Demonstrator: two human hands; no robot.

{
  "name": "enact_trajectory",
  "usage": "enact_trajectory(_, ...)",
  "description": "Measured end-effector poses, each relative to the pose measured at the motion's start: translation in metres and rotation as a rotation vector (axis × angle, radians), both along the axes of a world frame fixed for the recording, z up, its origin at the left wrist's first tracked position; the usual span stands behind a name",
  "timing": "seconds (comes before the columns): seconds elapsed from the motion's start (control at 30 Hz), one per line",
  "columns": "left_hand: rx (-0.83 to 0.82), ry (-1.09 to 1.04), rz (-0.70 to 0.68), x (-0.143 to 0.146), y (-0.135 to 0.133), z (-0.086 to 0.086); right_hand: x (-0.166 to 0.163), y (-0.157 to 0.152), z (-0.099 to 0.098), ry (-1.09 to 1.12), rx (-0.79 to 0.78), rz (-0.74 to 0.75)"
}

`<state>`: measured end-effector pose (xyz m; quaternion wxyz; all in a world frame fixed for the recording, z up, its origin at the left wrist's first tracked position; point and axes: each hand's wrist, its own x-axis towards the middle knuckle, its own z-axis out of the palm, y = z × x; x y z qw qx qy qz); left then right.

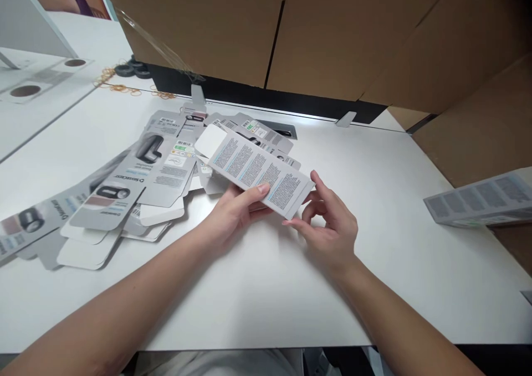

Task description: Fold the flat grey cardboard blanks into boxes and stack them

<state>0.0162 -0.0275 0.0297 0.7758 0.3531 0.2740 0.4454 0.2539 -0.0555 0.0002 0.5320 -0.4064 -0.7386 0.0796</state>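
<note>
L grip (233, 214) & R grip (333, 229) hold gry carton (260, 171) above wht tbl (257, 293).

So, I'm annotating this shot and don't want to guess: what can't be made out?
All in the head view:
Left hand: partly hidden behind the held box.
Fine print on that box: too small to read.
Right-hand box: cut off by the right edge.
Leftmost flat carton: cut off by the left edge.
</note>
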Motion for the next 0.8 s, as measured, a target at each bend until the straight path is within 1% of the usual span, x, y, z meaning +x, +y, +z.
enact_trajectory(0.1, 0.035, 0.004, -0.023, 0.001, 0.0, -0.002, 0.0, 0.0, 0.0, 0.024, -0.003, -0.005)
enact_trajectory(0.3, 0.031, 0.016, -0.045, 0.0, 0.0, -0.004, 0.001, 0.002, 0.004, -0.062, 0.102, 0.002)
enact_trajectory(0.5, 0.035, 0.035, -0.062, 0.0, 0.0, -0.005, 0.0, 0.002, 0.005, -0.062, 0.105, 0.038)
enact_trajectory(0.57, 0.047, 0.053, -0.053, 0.0, 0.0, -0.005, 0.0, 0.002, 0.006, -0.072, 0.113, 0.042)
enact_trajectory(0.73, 0.06, 0.109, 0.028, -0.002, 0.003, -0.006, -0.002, 0.001, 0.01, -0.081, 0.135, 0.056)
enact_trajectory(0.8, 0.086, 0.101, 0.034, -0.002, 0.005, -0.008, -0.003, 0.0, 0.011, -0.062, 0.17, 0.028)
